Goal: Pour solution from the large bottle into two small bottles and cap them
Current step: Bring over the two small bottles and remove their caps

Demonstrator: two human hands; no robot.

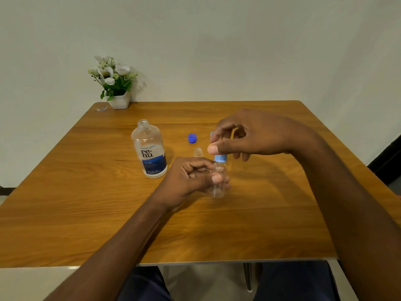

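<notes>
My left hand (191, 178) grips a small clear bottle (218, 187) just above the wooden table (86, 203). A light blue cap (220, 158) sits on its neck. My right hand (249, 135) hovers right above the cap, thumb and fingers curled around it, and whether they touch it is unclear. A second small clear bottle (198, 152) stands uncapped behind my left hand, mostly hidden. The large clear bottle (149, 149) with a blue "renu" label stands uncapped to the left. A dark blue cap (192, 138) lies on the table behind. Another light blue cap (211, 134) peeks out behind my right fingers.
A white pot of white flowers (115, 83) stands at the table's far left corner, with a small clear scrap (102, 109) beside it. A pale wall runs behind the table. The near table edge lies above my lap.
</notes>
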